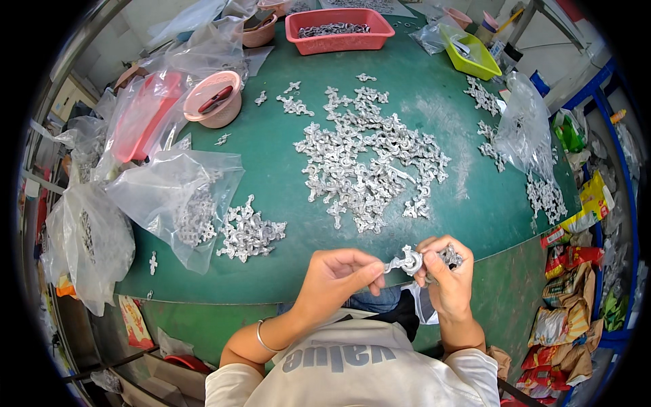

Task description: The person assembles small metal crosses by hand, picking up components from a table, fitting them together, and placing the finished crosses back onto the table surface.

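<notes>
A small silver-grey metal casting (409, 262) with a ring-like middle and knobbed arms is held up at the table's near edge. My left hand (339, 277) pinches its left arm between thumb and fingers. On the other side, the fingertips of my right hand (447, 281) grip the same casting. More metal parts (450, 256) are tucked in the curled fingers of that right hand; their exact shape is partly hidden. Beyond both hands spreads a large loose pile of similar castings (366, 169). A smaller pile (249, 233) lies to the left, beside a clear plastic bag (159, 186).
The green table (271, 163) carries a red tray (339, 42) of metal parts at the far side. A pink basket (224, 117) holding red-handled pliers (215, 100) stands left. To the right are a yellow-green tray (475, 61), a plastic bag (525, 129) of castings and blue shelving (614, 203).
</notes>
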Demonstrator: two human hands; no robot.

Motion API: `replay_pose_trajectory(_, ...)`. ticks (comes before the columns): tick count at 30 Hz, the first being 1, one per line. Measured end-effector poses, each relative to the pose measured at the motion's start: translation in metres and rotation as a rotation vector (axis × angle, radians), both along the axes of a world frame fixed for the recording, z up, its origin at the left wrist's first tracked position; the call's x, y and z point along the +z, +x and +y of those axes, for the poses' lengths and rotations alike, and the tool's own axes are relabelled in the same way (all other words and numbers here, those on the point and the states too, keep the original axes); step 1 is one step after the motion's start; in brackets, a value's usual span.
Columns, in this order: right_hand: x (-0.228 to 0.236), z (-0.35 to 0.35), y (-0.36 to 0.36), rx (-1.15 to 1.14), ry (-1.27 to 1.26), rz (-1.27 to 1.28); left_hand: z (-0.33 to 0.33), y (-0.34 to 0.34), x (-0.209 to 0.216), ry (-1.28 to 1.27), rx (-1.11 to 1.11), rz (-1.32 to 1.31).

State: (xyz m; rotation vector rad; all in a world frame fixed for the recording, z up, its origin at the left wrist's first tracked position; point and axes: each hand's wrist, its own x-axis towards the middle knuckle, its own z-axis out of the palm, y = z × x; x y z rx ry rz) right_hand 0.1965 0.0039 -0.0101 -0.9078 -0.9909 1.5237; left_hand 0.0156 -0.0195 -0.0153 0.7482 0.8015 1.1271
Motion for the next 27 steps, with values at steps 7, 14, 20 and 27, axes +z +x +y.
replay_pose_trajectory(7, -0.0025, 0.0023, 0.0009, 0.059, -0.06, 0.112, -0.0013, 0.0002, -0.0007, -0.067, -0.059, -0.044)
replay_pose_trajectory(14, -0.0035, 0.002, 0.0012, 0.076, -0.054, 0.132, -0.0029, -0.0023, -0.0015, -0.06, -0.132, -0.082)
replay_pose_trajectory(20, -0.0017, 0.001, -0.0011, 0.095, -0.097, 0.185, -0.0041, -0.0019, 0.0023, -0.043, -0.167, -0.103)
replay_pose_trajectory(27, 0.0011, -0.0003, -0.0025, 0.141, -0.107, 0.204, -0.0082, 0.0014, 0.0058, -0.011, -0.229, -0.104)
